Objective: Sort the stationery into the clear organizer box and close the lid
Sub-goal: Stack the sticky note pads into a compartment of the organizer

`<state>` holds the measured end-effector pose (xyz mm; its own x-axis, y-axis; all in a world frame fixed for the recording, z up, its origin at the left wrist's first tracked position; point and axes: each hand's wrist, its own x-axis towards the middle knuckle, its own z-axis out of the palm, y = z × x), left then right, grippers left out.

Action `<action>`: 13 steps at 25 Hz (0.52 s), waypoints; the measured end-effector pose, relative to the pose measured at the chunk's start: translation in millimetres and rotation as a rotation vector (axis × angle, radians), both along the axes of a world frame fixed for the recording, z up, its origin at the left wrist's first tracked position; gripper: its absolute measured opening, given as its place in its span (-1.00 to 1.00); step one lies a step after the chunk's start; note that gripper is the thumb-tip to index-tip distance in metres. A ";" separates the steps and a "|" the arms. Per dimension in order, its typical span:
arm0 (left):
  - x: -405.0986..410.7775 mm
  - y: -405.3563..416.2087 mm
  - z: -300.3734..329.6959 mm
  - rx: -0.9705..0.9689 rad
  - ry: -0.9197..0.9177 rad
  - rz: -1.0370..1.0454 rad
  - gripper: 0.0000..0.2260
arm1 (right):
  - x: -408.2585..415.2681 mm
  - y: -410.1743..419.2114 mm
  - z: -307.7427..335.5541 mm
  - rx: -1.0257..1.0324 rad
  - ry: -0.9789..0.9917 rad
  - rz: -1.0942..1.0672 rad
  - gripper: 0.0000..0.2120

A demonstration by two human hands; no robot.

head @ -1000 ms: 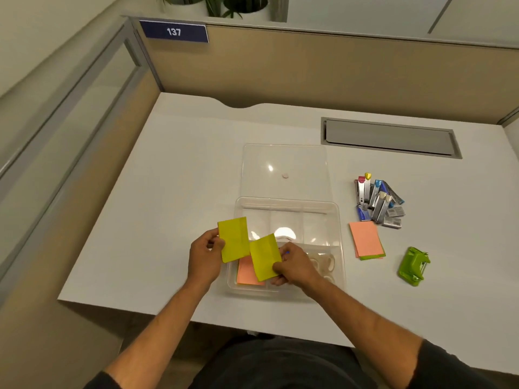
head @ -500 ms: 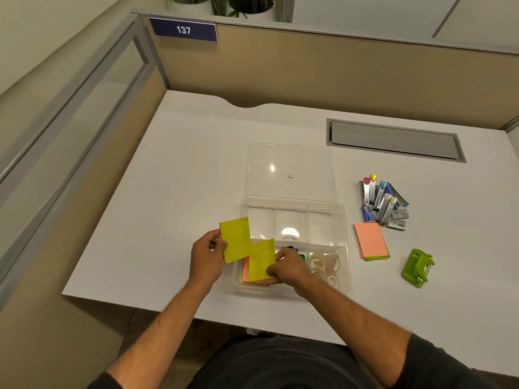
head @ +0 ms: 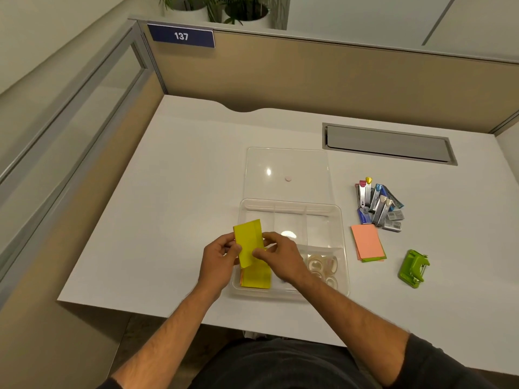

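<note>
The clear organizer box (head: 344, 248) stands open on the white desk, its lid (head: 286, 164) lying flat behind it. My left hand (head: 220, 261) and my right hand (head: 280, 255) both pinch a yellow sticky-note pad (head: 248, 238) held above the box's front-left compartment. Below it, a second yellow pad (head: 257, 275) lies in that compartment on top of orange notes. Clear tape rolls (head: 323, 266) fill the front-right compartment. My right wrist hides part of the middle compartment.
Right of the box lie an orange pad on a green one (head: 368, 242), a pile of small staplers and staple boxes (head: 377, 204), and a green hole punch (head: 412, 268). A grey cable hatch (head: 389, 144) sits at the back right. Partition walls enclose the desk.
My right hand set its yellow pad down in the front-left compartment, then rose to the pad in my left hand. Both hands now hold that pad.
</note>
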<state>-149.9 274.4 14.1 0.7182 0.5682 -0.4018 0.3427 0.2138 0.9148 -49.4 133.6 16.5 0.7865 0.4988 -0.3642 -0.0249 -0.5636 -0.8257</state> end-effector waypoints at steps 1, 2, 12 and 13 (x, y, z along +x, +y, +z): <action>0.1 -2.3 4.3 -0.027 -0.018 -0.021 -0.76 | -1.2 1.2 -1.0 0.028 0.013 -0.036 -0.58; 0.4 -4.1 8.8 -0.049 -0.035 -0.046 -0.76 | -2.0 0.9 -2.6 0.060 0.038 -0.078 -0.59; -0.7 -11.6 24.9 -0.137 -0.093 -0.322 -0.45 | 2.6 -12.6 6.5 0.305 0.276 -0.015 -0.70; -0.2 -12.4 26.0 -0.124 -0.094 -0.328 -0.44 | 2.8 -12.7 6.8 0.305 0.271 -0.013 -0.71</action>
